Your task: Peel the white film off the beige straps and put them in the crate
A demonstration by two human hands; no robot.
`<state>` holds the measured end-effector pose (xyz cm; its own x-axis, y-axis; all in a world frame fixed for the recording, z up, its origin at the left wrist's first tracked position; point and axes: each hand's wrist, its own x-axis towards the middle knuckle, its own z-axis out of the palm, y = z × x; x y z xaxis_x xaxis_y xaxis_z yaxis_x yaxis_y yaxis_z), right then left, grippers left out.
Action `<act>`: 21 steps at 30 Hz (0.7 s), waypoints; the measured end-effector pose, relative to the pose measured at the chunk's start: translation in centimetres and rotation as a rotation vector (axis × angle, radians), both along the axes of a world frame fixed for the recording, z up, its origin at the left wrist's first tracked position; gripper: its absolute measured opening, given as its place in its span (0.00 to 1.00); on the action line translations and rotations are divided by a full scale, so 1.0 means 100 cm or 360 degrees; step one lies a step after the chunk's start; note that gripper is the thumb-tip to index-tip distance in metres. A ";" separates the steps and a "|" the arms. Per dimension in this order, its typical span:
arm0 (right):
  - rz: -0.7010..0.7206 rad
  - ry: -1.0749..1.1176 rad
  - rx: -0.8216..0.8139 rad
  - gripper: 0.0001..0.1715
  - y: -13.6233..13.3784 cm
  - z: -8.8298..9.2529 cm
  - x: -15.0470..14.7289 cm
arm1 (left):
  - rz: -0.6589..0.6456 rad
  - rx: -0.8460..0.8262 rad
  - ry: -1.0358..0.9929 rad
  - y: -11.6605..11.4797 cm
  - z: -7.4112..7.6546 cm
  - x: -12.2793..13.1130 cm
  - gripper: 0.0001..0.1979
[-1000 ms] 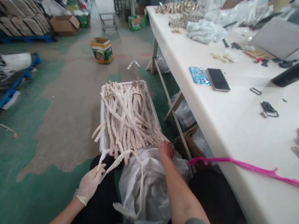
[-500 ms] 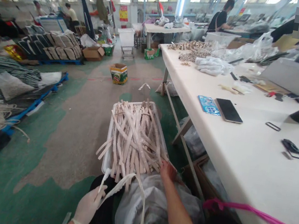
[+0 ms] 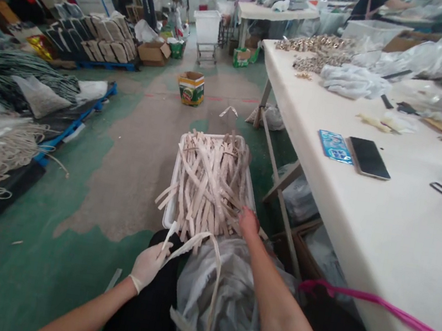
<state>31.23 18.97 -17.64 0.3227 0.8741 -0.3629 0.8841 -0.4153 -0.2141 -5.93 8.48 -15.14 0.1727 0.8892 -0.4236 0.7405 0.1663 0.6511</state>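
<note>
My left hand (image 3: 149, 263), in a pale thin glove, pinches a long cream fabric strip (image 3: 214, 245). One short end pokes up above the fingers, and the rest arches right and hangs over my lap. Ahead, a white plastic tub (image 3: 169, 208) is heaped with many beige strips (image 3: 205, 185), some hanging over its rim. At the tub's near right corner my right hand (image 3: 249, 225), ungloved, has its fingers closed around strips at the edge of the heap; its fingertips are partly hidden. A grey translucent plastic sheet or bag (image 3: 233, 301) covers my lap.
To the right stands a white table (image 3: 325, 199) with a phone (image 3: 369, 157), a blue packet (image 3: 335, 146) and metal parts (image 3: 313, 44). A pink cord (image 3: 383, 308) crosses its near edge. Left, a blue pallet (image 3: 103, 102) bears cords. A carton (image 3: 191, 89) sits on the floor.
My view has tilted down and shifted left, so the room sits higher and further right. Both hands keep their places near the tub; the strip's hanging end now shows over my lap.
</note>
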 end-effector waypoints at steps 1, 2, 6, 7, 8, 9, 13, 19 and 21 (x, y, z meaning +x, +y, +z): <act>0.0081 0.0020 0.0039 0.26 0.006 0.005 -0.009 | -0.0008 0.0010 -0.0008 -0.001 0.001 0.002 0.24; 0.0167 0.0041 0.0073 0.25 0.012 0.009 -0.019 | -0.0013 0.0017 -0.0015 -0.001 0.002 0.004 0.24; 0.0464 0.0060 0.0208 0.26 0.039 0.022 -0.071 | 0.0018 0.0017 -0.0025 -0.005 0.008 0.006 0.24; 0.0542 0.0058 0.0241 0.26 0.045 0.026 -0.084 | 0.0023 0.0019 -0.0032 -0.005 0.008 0.006 0.24; 0.0634 0.0060 0.0270 0.27 0.051 0.029 -0.097 | 0.0022 0.0019 -0.0041 -0.006 0.008 0.007 0.23; 0.0743 0.0067 0.0292 0.27 0.058 0.032 -0.110 | 0.0024 0.0018 -0.0046 -0.006 0.008 0.007 0.23; 0.1207 0.0078 0.0327 0.22 0.084 0.041 -0.147 | 0.0033 -0.0005 -0.0049 -0.006 0.001 0.009 0.23; 0.1458 -0.0040 0.0294 0.16 0.132 0.027 -0.170 | 0.0114 -0.0010 -0.0126 -0.008 -0.004 0.009 0.26; 0.1512 -0.0061 0.0288 0.16 0.150 0.019 -0.176 | 0.0153 -0.0017 -0.0143 -0.008 -0.005 0.008 0.26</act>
